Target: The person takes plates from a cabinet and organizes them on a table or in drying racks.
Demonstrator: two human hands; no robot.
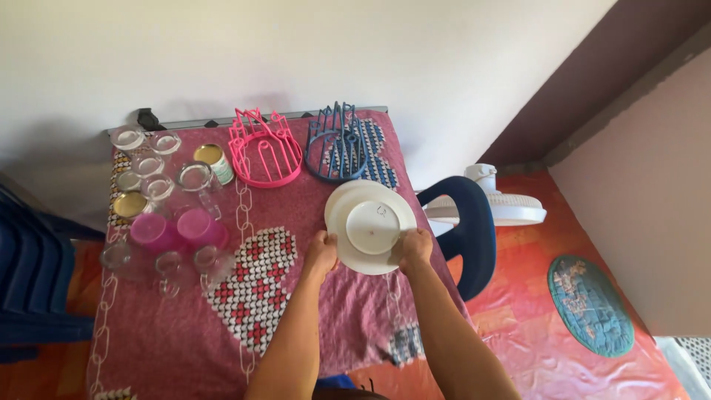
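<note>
A stack of white plates (370, 226) sits upside down on the maroon patterned tablecloth (311, 311), near the table's right side. My left hand (320, 252) grips the stack's left rim and my right hand (415, 248) grips its right rim. Behind the plates stand a pink plastic rack (264, 152) and a dark blue plastic rack (339, 144), both without dishes.
Several clear glasses (152, 167), two pink cups (178, 231) and a tin with a gold lid (213, 159) crowd the table's left part. A blue chair (466, 230) and a white fan (500, 204) stand right of the table. Stacked blue chairs (33, 289) are at far left.
</note>
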